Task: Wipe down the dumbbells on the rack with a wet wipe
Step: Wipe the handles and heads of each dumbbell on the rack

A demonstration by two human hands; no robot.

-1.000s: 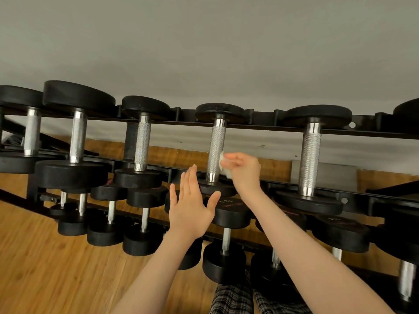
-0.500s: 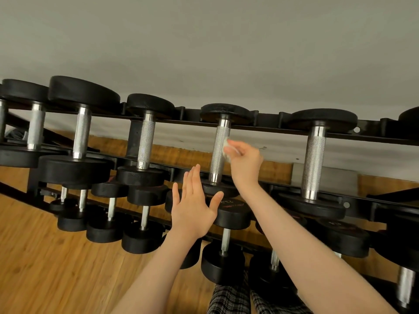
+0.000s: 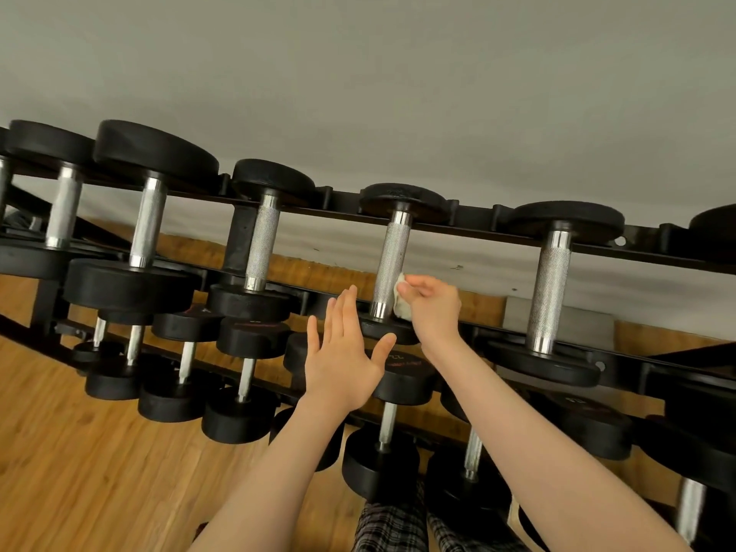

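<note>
A black rack (image 3: 458, 223) holds several black dumbbells with knurled silver handles on its tiers. My right hand (image 3: 432, 308) pinches a crumpled white wet wipe (image 3: 400, 298) against the right side of the handle of the middle top-tier dumbbell (image 3: 392, 264), near its lower end. My left hand (image 3: 342, 352) hovers flat with straight fingers just left of and below that handle, in front of the dumbbell's near plate, and holds nothing.
Neighbouring top-tier dumbbells stand left (image 3: 261, 249) and right (image 3: 551, 288) of the wiped one. Smaller dumbbells (image 3: 384, 424) fill the lower tiers. A grey wall (image 3: 358, 93) rises behind the rack, and wooden floor (image 3: 79, 472) lies lower left. Checked trousers (image 3: 390, 527) show at the bottom.
My right hand slid the wipe up the handle, then back down toward its lower end. The view shifted, so the rack appears more tilted. My left hand stayed flat.
</note>
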